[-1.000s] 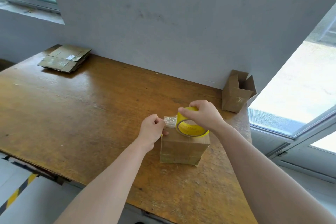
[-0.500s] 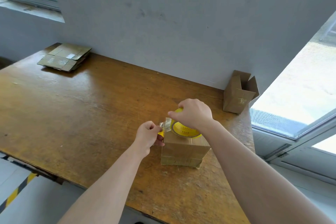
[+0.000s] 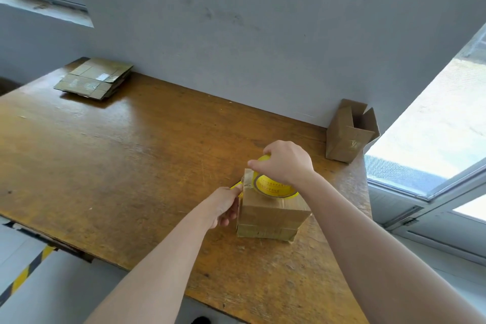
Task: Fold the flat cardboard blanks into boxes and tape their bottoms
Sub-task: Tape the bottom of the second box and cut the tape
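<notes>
A small folded cardboard box (image 3: 273, 214) stands on the wooden table (image 3: 126, 155), right of the middle. On top of it lies a yellow-cored roll of clear tape (image 3: 273, 187), gripped from above by my right hand (image 3: 286, 162). My left hand (image 3: 223, 204) presses against the box's left side, pinching the loose tape end with its yellow tab at the top left edge. Part of the roll is hidden under my right hand.
A stack of flat cardboard blanks (image 3: 96, 79) lies at the table's far left corner by the wall. A finished open-topped box (image 3: 348, 134) stands at the far right corner. The table's right edge borders a window; its near edge drops to the floor.
My left hand has moved down with the tape end, from beside the roll to the box's left side. My right hand has stayed on the roll on top of the box.
</notes>
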`<state>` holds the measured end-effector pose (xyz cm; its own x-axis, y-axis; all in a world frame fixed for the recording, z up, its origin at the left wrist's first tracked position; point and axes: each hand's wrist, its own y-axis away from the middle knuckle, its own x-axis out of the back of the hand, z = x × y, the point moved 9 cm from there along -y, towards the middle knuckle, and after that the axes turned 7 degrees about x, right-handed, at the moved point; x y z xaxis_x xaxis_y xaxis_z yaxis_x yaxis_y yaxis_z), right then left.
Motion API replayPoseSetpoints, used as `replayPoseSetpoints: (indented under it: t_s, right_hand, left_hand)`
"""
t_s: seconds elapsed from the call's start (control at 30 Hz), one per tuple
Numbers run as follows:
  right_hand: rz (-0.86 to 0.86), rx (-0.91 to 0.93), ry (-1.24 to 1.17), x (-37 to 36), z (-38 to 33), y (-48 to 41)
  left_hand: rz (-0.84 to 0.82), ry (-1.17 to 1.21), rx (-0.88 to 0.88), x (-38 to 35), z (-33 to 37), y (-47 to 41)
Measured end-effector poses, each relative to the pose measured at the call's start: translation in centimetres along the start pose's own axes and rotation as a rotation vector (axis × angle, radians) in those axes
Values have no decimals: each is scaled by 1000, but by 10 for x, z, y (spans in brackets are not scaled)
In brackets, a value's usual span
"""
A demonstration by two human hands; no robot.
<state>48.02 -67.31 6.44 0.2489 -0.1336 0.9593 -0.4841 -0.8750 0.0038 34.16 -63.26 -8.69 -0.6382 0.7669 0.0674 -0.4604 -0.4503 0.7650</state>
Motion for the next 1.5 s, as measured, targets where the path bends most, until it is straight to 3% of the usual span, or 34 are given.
replayPoseSetpoints:
  t_s: [0.2,0.3,0.4,0.47,0.57,0.67,0.8,0.9,0.97,1.07,1.23,1.3,1.4,1.5]
  right_hand:
    - [4,-8,-2,0,-2,-1]
    - [-1,-8,-9,1,-3,1]
    - [4,-7,0,1,-2,1]
    - [12,-8,1,1,-2,1]
    - [30,-4,4,1,-3,-1]
    - [39,3,-4,1,-1,-1]
    - [28,7,-3,-1,-1,0]
    - [39,9,-2,0,-2,2]
    - [47,7,-7,1,-3,3]
    - [41,9,-6,2,-5,5]
    - [-18,50,-39,1,-5,5]
    - [-84,49,-153,0,1,3]
    - [-186,-33,-528,-7,21,9]
    - [-196,-63,-736,-12,41,16]
  left_hand:
    - [522,-328,-342,33,46,17]
    - [529,-503,-322,28,36,16]
    - [589,-295,-518,29,37,31]
    - [511,-40,-624,22,37,42]
    - [144,241,-515,-15,25,38]
    - [-80,280,-401,-39,21,32]
    - [-157,185,-210,-34,8,15]
    - [-153,267,-264,-28,16,11]
    - [-65,309,-352,-20,32,12]
    - [89,227,-427,-15,46,10]
    - [152,113,-528,-20,46,10]
    - [179,62,-564,-20,48,10]
    - [208,-38,-622,-21,52,9]
    - [234,-102,-658,-24,57,14]
